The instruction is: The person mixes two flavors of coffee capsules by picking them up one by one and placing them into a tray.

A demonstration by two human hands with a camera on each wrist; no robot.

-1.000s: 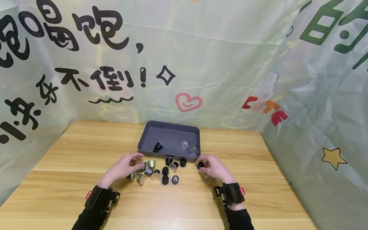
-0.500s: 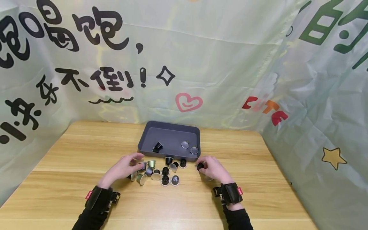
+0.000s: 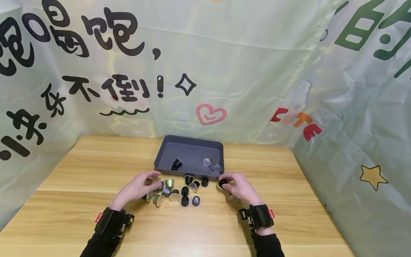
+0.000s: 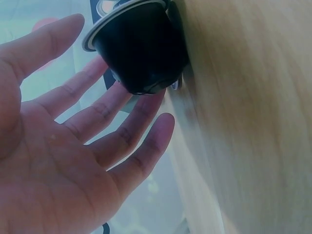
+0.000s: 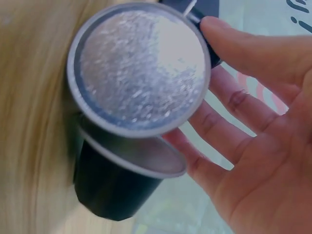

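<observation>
My right hand is just off the tray's near right corner, its thumb and forefinger pinching a black coffee capsule. The right wrist view shows only part of that dark capsule by the thumb. Under the palm lie a foil-lidded capsule and another dark capsule. My left hand hovers with relaxed, spread fingers over the left end of the capsule group. Closest to it in the left wrist view is a black capsule, in front of the fingers. A green capsule lies beyond its fingertips.
A dark grey tray stands at the back of the wooden table, holding two black capsules and two with lids up. Several capsules lie between the hands. Printed cloth hangs behind and at the sides.
The right hand has shifted slightly, and the black capsule at its fingertips has tilted and moved a little toward the tray. The left hand has stayed in place.
</observation>
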